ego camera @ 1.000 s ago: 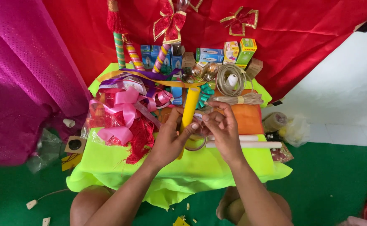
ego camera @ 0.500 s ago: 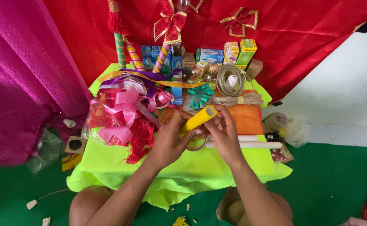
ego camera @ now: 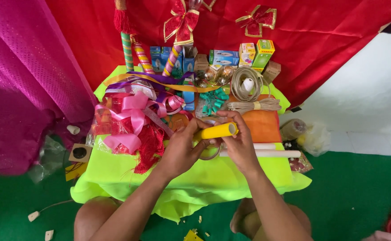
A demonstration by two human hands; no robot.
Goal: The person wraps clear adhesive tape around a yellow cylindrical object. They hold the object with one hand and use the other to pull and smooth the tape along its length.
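Both of my hands meet over a low table draped in a lime-green cloth (ego camera: pixel 115 178). A short yellow tube (ego camera: pixel 217 131) lies almost level between them. My left hand (ego camera: pixel 182 149) grips its left end with curled fingers. My right hand (ego camera: pixel 236 142) holds its right, open end between thumb and fingers. Under the hands a clear tape ring (ego camera: pixel 211 154) rests on the cloth. A heap of pink and red ribbon bows (ego camera: pixel 133 120) sits just left of my left hand.
Coiled beige cord (ego camera: pixel 248 91), an orange cloth (ego camera: pixel 262 126), a white tube (ego camera: pixel 271 153), small boxes (ego camera: pixel 224 57) and striped ribbon-wrapped sticks (ego camera: pixel 127 51) fill the table's back. Red (ego camera: pixel 320 35) and pink drapes (ego camera: pixel 21 80) hang behind; green floor (ego camera: pixel 351 196) lies around my knees.
The yellow tube has swung from pointing away from me to lying nearly level, its open end now to the right. Both hands stayed on it.
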